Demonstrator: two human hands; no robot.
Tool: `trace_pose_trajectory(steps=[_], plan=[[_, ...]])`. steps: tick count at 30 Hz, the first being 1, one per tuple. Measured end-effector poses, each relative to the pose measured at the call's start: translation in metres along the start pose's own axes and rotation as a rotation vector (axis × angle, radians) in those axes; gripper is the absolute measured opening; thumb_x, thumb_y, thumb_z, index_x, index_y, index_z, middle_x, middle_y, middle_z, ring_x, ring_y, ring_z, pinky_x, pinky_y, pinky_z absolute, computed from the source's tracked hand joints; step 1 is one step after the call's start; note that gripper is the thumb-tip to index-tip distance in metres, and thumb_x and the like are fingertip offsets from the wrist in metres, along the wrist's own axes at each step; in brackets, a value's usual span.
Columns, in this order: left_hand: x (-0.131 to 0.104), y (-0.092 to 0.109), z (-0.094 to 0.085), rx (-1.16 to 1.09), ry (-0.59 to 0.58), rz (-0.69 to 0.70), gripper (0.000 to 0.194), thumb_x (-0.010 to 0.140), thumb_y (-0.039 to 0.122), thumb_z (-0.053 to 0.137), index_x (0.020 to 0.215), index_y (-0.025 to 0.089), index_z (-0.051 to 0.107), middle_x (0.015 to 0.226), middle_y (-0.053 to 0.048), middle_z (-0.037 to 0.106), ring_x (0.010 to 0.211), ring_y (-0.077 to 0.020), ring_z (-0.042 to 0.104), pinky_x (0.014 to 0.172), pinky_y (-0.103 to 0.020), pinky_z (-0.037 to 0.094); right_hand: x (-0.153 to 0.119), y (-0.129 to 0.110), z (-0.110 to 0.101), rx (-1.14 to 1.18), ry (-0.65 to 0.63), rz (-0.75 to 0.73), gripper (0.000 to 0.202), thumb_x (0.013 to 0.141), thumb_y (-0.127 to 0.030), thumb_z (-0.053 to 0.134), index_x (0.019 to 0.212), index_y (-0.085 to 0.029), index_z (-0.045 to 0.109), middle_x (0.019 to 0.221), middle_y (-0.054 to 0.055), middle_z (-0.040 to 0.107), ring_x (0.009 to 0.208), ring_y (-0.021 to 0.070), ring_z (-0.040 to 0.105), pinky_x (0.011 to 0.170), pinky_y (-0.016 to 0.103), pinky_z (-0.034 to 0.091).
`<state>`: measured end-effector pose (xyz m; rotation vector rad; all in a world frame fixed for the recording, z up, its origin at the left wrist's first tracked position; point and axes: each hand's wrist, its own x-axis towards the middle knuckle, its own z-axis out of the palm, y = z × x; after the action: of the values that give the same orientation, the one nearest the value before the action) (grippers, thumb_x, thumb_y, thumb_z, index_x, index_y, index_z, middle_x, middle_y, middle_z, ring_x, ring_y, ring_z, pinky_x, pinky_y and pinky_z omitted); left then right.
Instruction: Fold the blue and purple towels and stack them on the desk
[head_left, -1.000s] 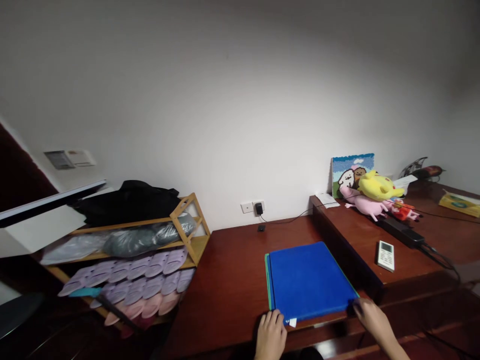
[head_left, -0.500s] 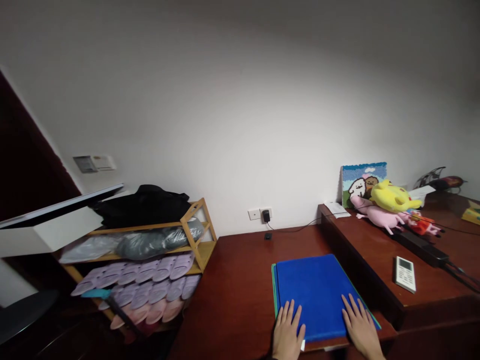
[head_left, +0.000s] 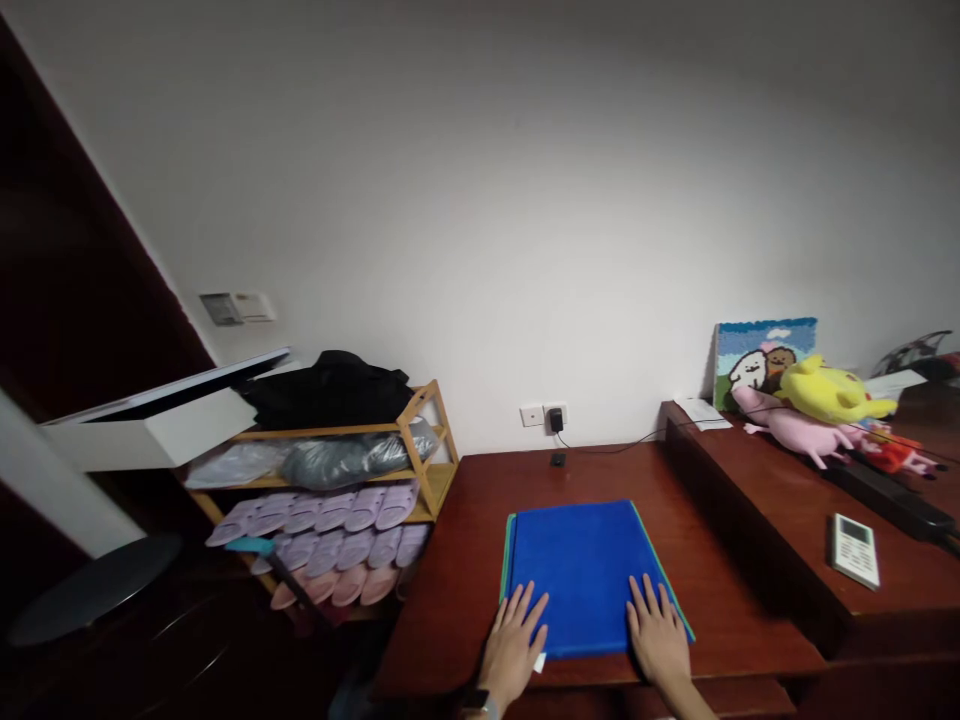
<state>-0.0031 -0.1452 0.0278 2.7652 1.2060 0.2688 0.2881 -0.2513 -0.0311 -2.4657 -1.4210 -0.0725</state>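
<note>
Flanking blue fabric (head_left: pixel 577 560): shoe rack (head_left: pixel 437 490) L, ledge (head_left: pixel 799 540) R (w/ remote (head_left: pixel 855 551), toys (head_left: pixel 832 390)).

The flat square piece (head_left: pixel 581 560) is plain blue with green edging; the tabletop (head_left: pixel 442 590) is reddish-brown. Upper slippers (head_left: pixel 396 507) are lilac, one plush toy (head_left: pixel 829 392) yellow.

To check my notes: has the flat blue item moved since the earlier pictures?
Yes, the flat blue item moved left: its far-left corner, earlier right of the black plug, is now left of it.
</note>
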Motion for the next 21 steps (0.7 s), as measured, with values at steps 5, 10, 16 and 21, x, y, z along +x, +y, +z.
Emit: trace_pose_trajectory(steps=[5,10,16,21], plan=[[-0.034,-0.048,-0.024,0.011,-0.044,-0.024,0.051,0.106,0.047,0.034,0.157,0.049,0.026,0.168,0.008,0.027,0.154,-0.0228,0.028,0.124,-0.046,0.031,-0.025,-0.045,0.003,0.115,-0.017,-0.102,0.060,0.098,-0.045,0.032,0.154,-0.027,0.044,0.164,0.003,0.034,0.152,0.0342,0.028,0.118,0.056,0.031],[-0.040,-0.048,-0.025,0.041,-0.024,-0.015,0.052,0.106,0.047,0.034,0.157,0.048,0.025,0.168,0.008,0.027,0.153,-0.0226,0.029,0.124,-0.046,0.031,-0.041,-0.025,0.008,0.286,0.000,-0.274,0.056,0.099,-0.049,0.033,0.145,-0.030,0.057,0.160,0.000,0.042,0.153,0.0302,0.028,0.122,0.055,0.027],[-0.043,-0.025,-0.026,0.090,0.018,-0.110,0.052,0.103,0.040,0.038,0.155,0.039,0.039,0.164,0.003,0.038,0.151,-0.0251,0.035,0.125,-0.050,0.030,-0.049,0.001,-0.004,0.441,-0.006,-0.162,0.063,0.096,-0.055,0.030,0.147,-0.028,0.055,0.160,0.002,0.043,0.151,0.0297,0.033,0.121,0.056,0.032],[-0.038,0.060,-0.034,-0.072,0.183,-0.080,0.042,0.103,0.032,0.038,0.137,0.036,0.063,0.139,-0.005,0.066,0.130,-0.0297,0.059,0.111,-0.055,0.048,-0.046,0.022,-0.014,0.850,-0.021,-0.018,0.077,0.090,-0.074,0.034,0.141,-0.022,0.060,0.149,0.009,0.057,0.140,0.0281,0.050,0.119,0.045,0.039]])
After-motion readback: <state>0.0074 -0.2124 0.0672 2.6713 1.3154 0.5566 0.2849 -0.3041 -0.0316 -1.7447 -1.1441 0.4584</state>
